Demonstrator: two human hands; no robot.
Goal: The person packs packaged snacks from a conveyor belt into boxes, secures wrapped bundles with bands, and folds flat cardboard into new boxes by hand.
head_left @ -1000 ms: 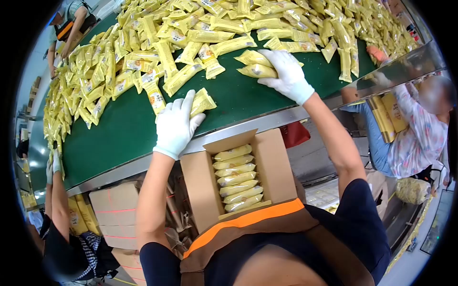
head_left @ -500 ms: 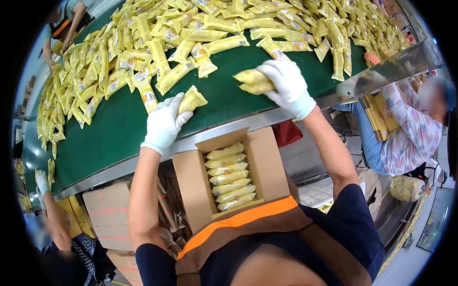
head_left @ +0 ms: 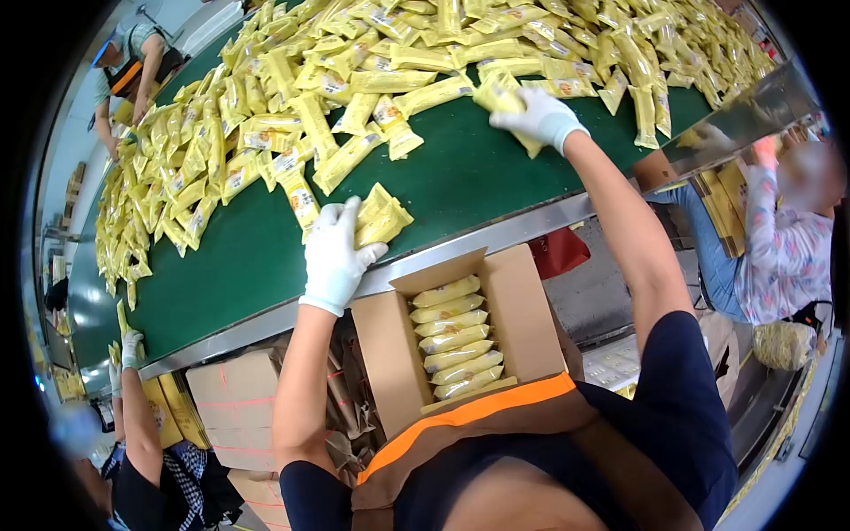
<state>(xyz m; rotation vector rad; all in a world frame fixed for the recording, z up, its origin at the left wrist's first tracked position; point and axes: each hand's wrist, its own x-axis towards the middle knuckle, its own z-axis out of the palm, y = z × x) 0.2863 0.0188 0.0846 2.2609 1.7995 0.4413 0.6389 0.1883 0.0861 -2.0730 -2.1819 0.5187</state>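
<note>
In a white glove, my left hand [head_left: 338, 257] is closed around yellow wrapped packets [head_left: 382, 218], seemingly two side by side, just above the belt's near edge. My right hand [head_left: 542, 120], also gloved, has its fingers wrapped over another yellow packet [head_left: 501, 96] at the near fringe of the big pile [head_left: 390, 81]. That packet sticks out above and below the fingers and looks slightly blurred. Below the belt, against my apron, an open cardboard box [head_left: 521, 296] contains a row of several yellow packets [head_left: 456, 341].
The green conveyor belt [head_left: 221, 279] has a metal rail [head_left: 434, 258] along its near side. Co-workers sit or stand at the left, far left and right [head_left: 784, 257]. Stacked flat cartons [head_left: 232, 398] stand left of the box; a red bag [head_left: 560, 252] lies right of it.
My right hand has moved up to the pile and now grips a packet there, no longer the pair it held. My left hand now holds seemingly two packets instead of one.
</note>
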